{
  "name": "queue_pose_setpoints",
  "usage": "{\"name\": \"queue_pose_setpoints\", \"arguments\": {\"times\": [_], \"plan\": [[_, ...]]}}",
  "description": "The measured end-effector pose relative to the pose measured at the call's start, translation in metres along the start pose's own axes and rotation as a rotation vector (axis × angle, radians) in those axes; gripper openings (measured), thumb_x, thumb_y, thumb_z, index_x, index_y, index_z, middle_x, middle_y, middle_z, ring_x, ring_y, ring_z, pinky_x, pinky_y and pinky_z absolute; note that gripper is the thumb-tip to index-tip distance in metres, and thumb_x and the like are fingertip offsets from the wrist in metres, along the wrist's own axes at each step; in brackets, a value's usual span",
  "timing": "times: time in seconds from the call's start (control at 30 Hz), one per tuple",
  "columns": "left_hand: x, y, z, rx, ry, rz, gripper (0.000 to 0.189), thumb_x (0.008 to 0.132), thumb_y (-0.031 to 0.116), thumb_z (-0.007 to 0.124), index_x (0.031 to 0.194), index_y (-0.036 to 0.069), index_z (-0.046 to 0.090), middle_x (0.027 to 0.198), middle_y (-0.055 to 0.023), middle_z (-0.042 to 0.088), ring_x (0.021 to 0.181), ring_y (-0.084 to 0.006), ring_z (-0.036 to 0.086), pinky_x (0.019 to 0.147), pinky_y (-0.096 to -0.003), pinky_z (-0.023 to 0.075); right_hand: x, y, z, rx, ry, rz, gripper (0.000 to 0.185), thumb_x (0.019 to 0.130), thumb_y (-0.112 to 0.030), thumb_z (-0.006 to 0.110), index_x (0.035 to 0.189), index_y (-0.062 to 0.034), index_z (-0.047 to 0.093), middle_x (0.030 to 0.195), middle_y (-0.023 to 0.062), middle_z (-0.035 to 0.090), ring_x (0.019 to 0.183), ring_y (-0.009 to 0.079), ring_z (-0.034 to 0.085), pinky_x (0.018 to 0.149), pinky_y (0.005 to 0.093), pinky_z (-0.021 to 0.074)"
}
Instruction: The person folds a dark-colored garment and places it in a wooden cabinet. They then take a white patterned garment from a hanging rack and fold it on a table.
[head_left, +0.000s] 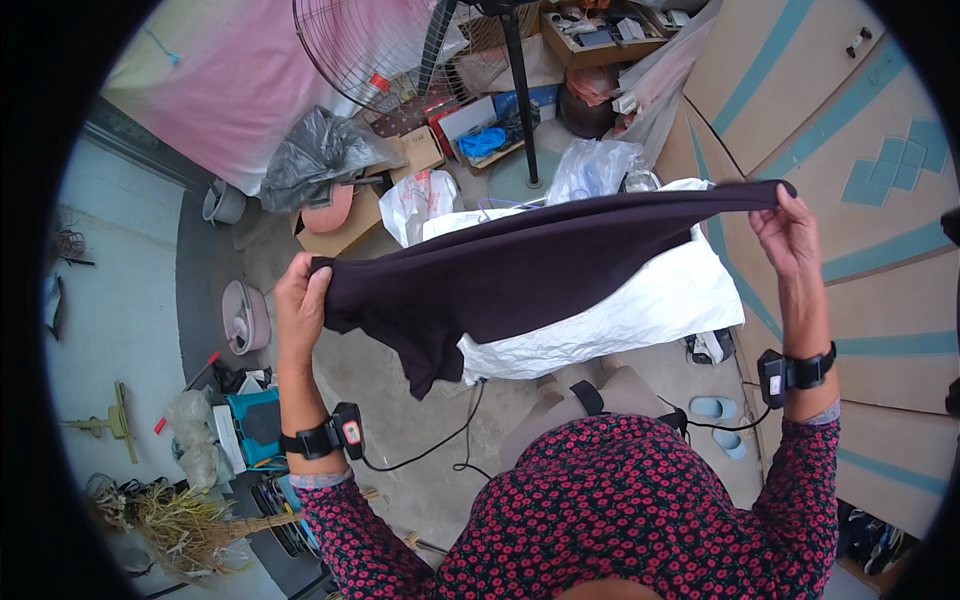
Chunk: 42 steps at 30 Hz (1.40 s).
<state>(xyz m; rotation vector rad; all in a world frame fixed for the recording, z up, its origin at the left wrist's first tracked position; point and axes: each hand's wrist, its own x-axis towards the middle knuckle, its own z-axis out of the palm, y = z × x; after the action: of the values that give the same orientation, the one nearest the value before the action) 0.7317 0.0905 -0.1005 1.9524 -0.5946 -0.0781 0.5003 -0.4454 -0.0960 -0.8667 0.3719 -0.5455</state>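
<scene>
A dark garment (510, 270), nearly black with a purple tint, is stretched out between my two hands in front of me. My left hand (301, 304) pinches its left end between thumb and fingers. At the far right, my right hand (786, 229) grips the other end, higher in the view. The upper edge looks folded over and runs taut from hand to hand. On the left side, a short flap like a sleeve hangs down. Beneath the garment lies a white sheet (600, 330) over a raised surface, partly hidden by the cloth.
A standing fan (517, 97) rises beyond the white sheet. Cardboard boxes, a grey plastic bag (322, 161) and clear bags (596, 169) crowd around it. Wooden cabinet doors (817, 172) flank my right. Blue slippers (712, 407) and a pink basin (246, 319) sit on the floor.
</scene>
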Motion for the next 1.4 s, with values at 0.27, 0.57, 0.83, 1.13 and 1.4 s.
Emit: {"name": "queue_pose_setpoints", "arguments": {"times": [0.27,0.57,0.83,1.13,1.4], "plan": [[0.042,-0.058,0.022,0.409,-0.058,0.082,0.011,0.086,0.009,0.056,0.087,-0.002,0.053,0.067,-0.0087,0.052,0.063,-0.0114,0.047,0.061,-0.0283,0.0427,0.078,0.088,-0.005,-0.147,0.192,0.23,0.007,0.088,-0.01,0.055,0.091,-0.0062,0.05,0.08,0.0093,0.06,0.066,0.0202,0.061,0.065,0.0359,0.0532],[0.028,-0.04,0.037,0.555,0.073,0.17,0.007,0.084,0.003,0.057,0.09,0.001,0.054,0.072,-0.0167,0.057,0.063,-0.0324,0.054,0.061,-0.0324,0.0454,0.078,0.084,-0.028,-0.177,0.056,0.143,0.008,0.088,-0.008,0.052,0.094,-0.0028,0.052,0.083,0.0107,0.062,0.063,0.0163,0.061,0.065,0.0314,0.0531],[-0.094,-0.123,0.198,0.68,-0.236,0.291,0.013,0.067,0.004,0.058,0.079,0.007,0.055,0.082,-0.0079,0.057,0.078,-0.0268,0.055,0.063,-0.0372,0.0444,-0.019,0.146,-0.187,-0.381,0.43,0.332,0.026,0.086,-0.007,0.052,0.111,0.0017,0.05,0.086,0.0075,0.062,0.063,0.0155,0.062,0.057,0.0265,0.0535],[-0.182,-0.177,0.331,0.77,-0.467,-0.047,0.007,0.069,0.008,0.057,0.075,0.011,0.059,0.083,-0.004,0.05,0.082,-0.0242,0.052,0.065,-0.0371,0.0426,-0.073,0.219,-0.334,-0.548,0.759,0.902,0.031,0.082,-0.006,0.056,0.113,-0.0068,0.05,0.082,0.0052,0.059,0.062,0.0175,0.058,0.05,0.0347,0.0475],[-0.191,-0.169,0.318,0.85,-0.556,-0.168,0.005,0.072,0.009,0.057,0.076,0.011,0.06,0.083,-0.0044,0.05,0.082,-0.0242,0.053,0.066,-0.0381,0.0428,-0.068,0.213,-0.357,-0.991,0.424,1.185,0.026,0.076,-0.013,0.061,0.1,-0.005,0.06,0.075,0.0072,0.062,0.062,0.0206,0.06,0.052,0.038,0.0428]]}}
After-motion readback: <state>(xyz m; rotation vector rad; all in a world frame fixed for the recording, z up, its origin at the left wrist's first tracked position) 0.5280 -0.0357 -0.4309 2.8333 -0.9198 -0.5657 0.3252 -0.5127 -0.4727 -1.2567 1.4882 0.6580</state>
